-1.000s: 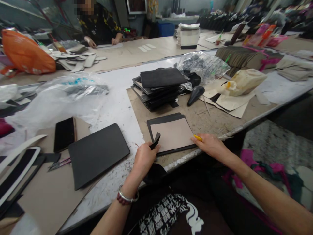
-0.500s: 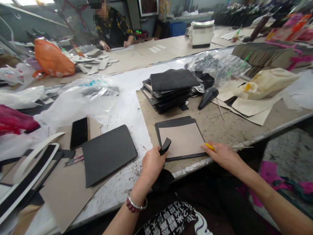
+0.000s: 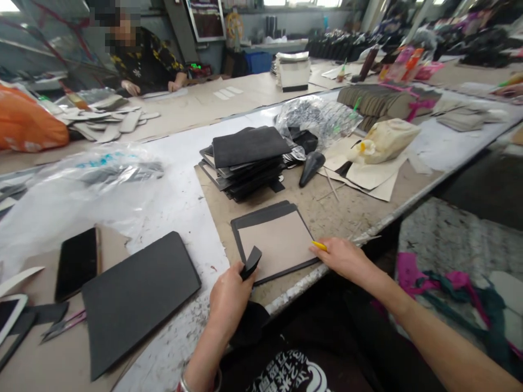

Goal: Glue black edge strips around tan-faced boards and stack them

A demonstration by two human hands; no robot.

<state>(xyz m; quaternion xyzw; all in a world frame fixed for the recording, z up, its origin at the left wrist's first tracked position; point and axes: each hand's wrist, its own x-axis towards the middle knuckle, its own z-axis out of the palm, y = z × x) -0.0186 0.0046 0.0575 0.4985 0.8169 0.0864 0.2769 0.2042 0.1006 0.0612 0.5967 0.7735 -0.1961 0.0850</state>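
Observation:
A dark grey panel with a beige face (image 3: 275, 237) lies at the table's front edge, another dark piece showing beneath it. My left hand (image 3: 231, 291) is closed on a black strip (image 3: 251, 262), whose end sticks up over the panel's left side; more black material hangs below the hand. At the panel's right edge is my right hand (image 3: 341, 258), its fingers closed around a yellow-tipped tool (image 3: 319, 246) with a thin pale end pointing right. What kind of tool it is I cannot tell.
Behind the panel stands a stack of dark panels (image 3: 249, 158). A large dark grey panel (image 3: 141, 302), a phone (image 3: 77, 264) and thread snips (image 3: 63, 325) lie left. A yellowish glue bag (image 3: 388, 140) rests back right. Across the table sits a person (image 3: 143, 62).
The view has swung to the right, so everything on the table sits further left. Both hands keep their holds, and the panel stays between them.

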